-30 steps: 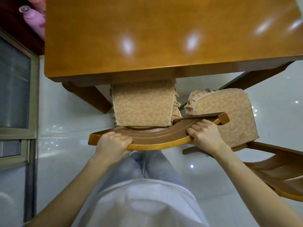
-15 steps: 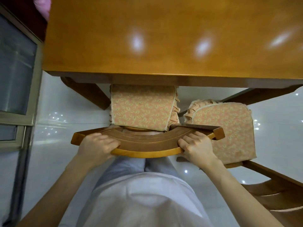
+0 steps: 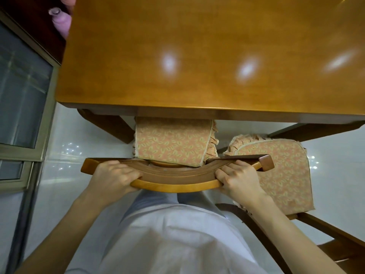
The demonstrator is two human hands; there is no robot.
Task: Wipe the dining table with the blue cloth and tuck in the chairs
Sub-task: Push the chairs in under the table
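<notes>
The wooden surface (image 3: 197, 56) fills more of the view than a second ago, its near edge now running level across the frame; no blue cloth shows on it or anywhere else, so wiping looks finished or set aside. The chair (image 3: 173, 186) stands directly before the person with its front already under that edge; the visible strip of its seat cushion (image 3: 171, 147) looks a little shorter than before, which suggests a small slide inward, though the camera has also shifted. The second chair (image 3: 276, 175) stays out on the white floor (image 3: 65, 175) to the right, angled and untucked; it likely comes next. The left hand (image 3: 112, 178) and right hand (image 3: 241, 178) keep their grip, fingers curled over the curved top rail (image 3: 177, 176) near either end; probably one more short push remains.
</notes>
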